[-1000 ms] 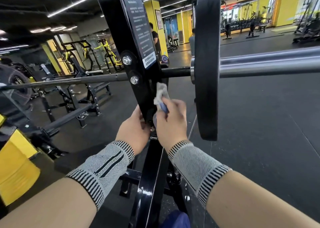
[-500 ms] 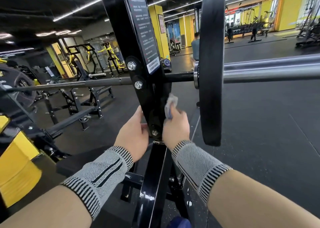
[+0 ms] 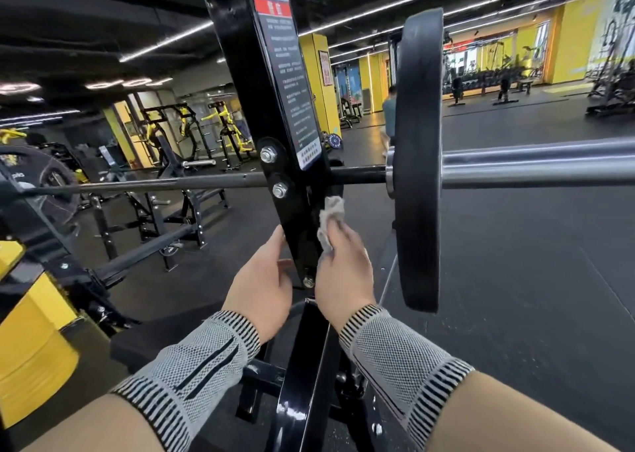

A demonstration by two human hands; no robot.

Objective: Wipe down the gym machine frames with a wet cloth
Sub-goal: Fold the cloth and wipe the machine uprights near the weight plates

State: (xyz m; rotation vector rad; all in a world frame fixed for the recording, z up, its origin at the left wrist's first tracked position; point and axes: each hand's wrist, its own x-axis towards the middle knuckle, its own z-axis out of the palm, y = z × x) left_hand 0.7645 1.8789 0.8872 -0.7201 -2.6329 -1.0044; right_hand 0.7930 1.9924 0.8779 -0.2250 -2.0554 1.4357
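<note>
Cloth (image 3: 330,223): crumpled grey rag, pressed against the right edge of the black frame post, just below the bar; its lower part is bunched inside the right hand.
Right hand (image 3: 343,273): fingers curled around the cloth, holding it to the post; a grey knitted wrist sleeve (image 3: 398,355) covers the wrist.
Left hand (image 3: 263,286): fingers straight and relaxed, resting flat on the left edge of the post, holding nothing; it wears a matching sleeve.
Frame post (image 3: 261,83): glossy black upright, tilted, with two bolts (image 3: 268,156) and a printed warning label (image 3: 292,83) on its face.
Bar (image 3: 536,164): steel, lying across behind the post.
Weight plate (image 3: 417,162): black disc on the bar, seen edge-on, just right of the cloth.
Background: yellow and black machines (image 3: 192,132) at the left; a person (image 3: 389,114) standing far off near a yellow pillar.
</note>
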